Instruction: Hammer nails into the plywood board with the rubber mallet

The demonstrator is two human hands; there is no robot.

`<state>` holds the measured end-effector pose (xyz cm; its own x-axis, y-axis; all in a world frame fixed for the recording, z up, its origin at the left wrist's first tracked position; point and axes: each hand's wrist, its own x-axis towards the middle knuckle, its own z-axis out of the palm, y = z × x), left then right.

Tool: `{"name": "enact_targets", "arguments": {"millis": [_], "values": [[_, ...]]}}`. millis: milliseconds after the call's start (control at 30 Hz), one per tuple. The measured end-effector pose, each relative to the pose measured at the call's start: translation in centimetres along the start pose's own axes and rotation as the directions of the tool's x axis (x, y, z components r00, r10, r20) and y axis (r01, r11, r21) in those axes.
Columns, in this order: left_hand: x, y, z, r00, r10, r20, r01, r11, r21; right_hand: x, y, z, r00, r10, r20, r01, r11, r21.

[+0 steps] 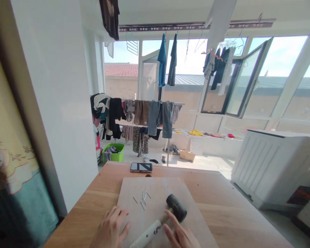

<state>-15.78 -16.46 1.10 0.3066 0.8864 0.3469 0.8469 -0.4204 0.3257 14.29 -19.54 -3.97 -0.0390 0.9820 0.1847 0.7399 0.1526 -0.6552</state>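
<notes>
A rubber mallet (176, 208) with a black head and a pale handle lies slantwise on a light wooden board (167, 187). My right hand (181, 231) is beside it, fingers apart, the index fingertip at the handle just below the head. At the board's left edge rests my left hand (113, 225), with its fingers spread and nothing in them. Several loose nails (144, 198) are scattered on the board beyond my hands. A row of small dark dots runs along its far part; whether they are holes or nail heads I cannot tell.
The board lies on a wooden table (85, 210). Near the far edge is a phone (141, 167), with a small dark round object (148, 175) behind the board. Past the table stand a laundry rack (167, 144), a green basket (116, 151) and a white cabinet (263, 168).
</notes>
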Motion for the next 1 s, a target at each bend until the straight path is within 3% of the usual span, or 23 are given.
{"name": "enact_targets", "arguments": {"millis": [133, 233, 333, 500, 633, 733, 833, 900, 1000], "values": [[4.8, 2.8, -0.1, 0.976, -0.081, 0.202, 0.096, 0.993, -0.066, 1.4, -3.0, -1.3, 0.998, 0.059, 0.009, -0.059, 0.998, 0.001], [7.9, 3.6, 0.8, 0.966, -0.122, 0.226, 0.136, 0.989, -0.051, 1.5, -3.7, -1.7, 0.987, 0.153, 0.049, -0.157, 0.984, 0.087], [9.9, 4.1, 2.5, 0.975, -0.111, 0.194, 0.128, 0.989, -0.078, 1.1, -2.7, -1.2, 0.981, 0.176, 0.085, -0.192, 0.951, 0.241], [10.9, 6.1, 5.5, 0.989, 0.028, 0.145, -0.006, 0.989, -0.151, 0.8, -0.4, 0.4, 0.979, 0.204, 0.025, -0.189, 0.845, 0.500], [10.8, 7.7, 7.1, 0.970, 0.188, 0.154, -0.147, 0.959, -0.241, 0.8, -0.4, 0.4, 0.964, 0.266, -0.005, -0.211, 0.776, 0.594], [10.9, 8.4, 7.2, 0.938, 0.295, 0.181, -0.232, 0.924, -0.303, 1.1, -0.9, -0.7, 0.937, 0.346, -0.055, -0.219, 0.701, 0.679], [11.4, 8.9, 6.2, 0.903, 0.343, 0.259, -0.262, 0.917, -0.302, 1.8, -0.9, -2.4, 0.887, 0.461, -0.033, -0.308, 0.642, 0.702], [11.9, 9.2, 5.0, 0.887, 0.322, 0.332, -0.252, 0.939, -0.235, 2.7, -0.4, -3.6, 0.883, 0.470, -0.007, -0.357, 0.680, 0.640], [12.7, 9.2, 3.1, 0.871, 0.240, 0.429, -0.219, 0.971, -0.097, 4.3, 0.4, -5.4, 0.921, 0.385, -0.063, -0.334, 0.862, 0.380]]}}
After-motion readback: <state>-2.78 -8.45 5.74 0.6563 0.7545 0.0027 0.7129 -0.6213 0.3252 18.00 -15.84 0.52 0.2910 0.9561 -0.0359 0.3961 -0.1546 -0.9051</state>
